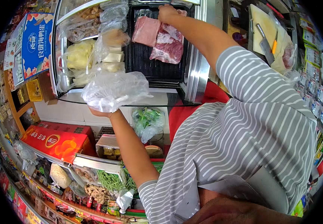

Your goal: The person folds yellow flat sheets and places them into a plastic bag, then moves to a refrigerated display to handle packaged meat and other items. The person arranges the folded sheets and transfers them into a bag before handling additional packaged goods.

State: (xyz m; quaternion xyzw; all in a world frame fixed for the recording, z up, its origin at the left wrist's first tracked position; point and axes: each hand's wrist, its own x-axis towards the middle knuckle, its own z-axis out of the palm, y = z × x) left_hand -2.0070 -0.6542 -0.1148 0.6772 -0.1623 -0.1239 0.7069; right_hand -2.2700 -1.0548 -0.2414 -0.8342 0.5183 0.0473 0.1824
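Note:
My left hand [101, 113] holds a clear plastic bag [118, 89], which puffs out over it and hides most of the fingers. The bag is in front of the glass-edged display case. Inside the case, a ribbed black tray [141, 69] carries slabs of raw meat: a pale pink piece [145, 31] on the left and redder, fat-streaked pieces [168, 50] on the right. My right hand [167, 14] reaches to the tray's far end, next to the meat. Its fingers look curled, and what they grip is hidden.
Bagged foods [80, 56] fill the case left of the tray. A cleaver [265, 43] rests by a cutting board [257, 22] at right. Bagged greens [146, 118], a red carton [56, 140] and green beans [111, 180] are at lower left. A metal frame [199, 67] edges the case.

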